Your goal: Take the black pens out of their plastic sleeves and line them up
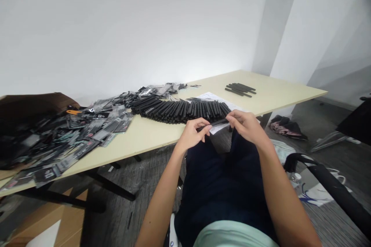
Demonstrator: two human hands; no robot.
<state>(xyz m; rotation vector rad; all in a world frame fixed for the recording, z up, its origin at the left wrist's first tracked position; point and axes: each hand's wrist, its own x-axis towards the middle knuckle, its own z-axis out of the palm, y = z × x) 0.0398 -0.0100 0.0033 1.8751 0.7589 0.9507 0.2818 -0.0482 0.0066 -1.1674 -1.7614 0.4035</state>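
Both my hands are at the table's front edge, above my lap. Between them runs a slim black stick, roughly level. My left hand pinches its left end between thumb and fingers. At the other end, the fingers of my right hand are closed on it. Just beyond my hands lies a long, packed row of similar black sticks. A sheet of white paper with markings is partly under that row. What exactly the stick is, I cannot make out.
A heap of flat clear-and-black packets covers the table's left side by an open cardboard box. Several dark sticks lie on the pale table at right. Another carton stands on the floor; a chair armrest is at right.
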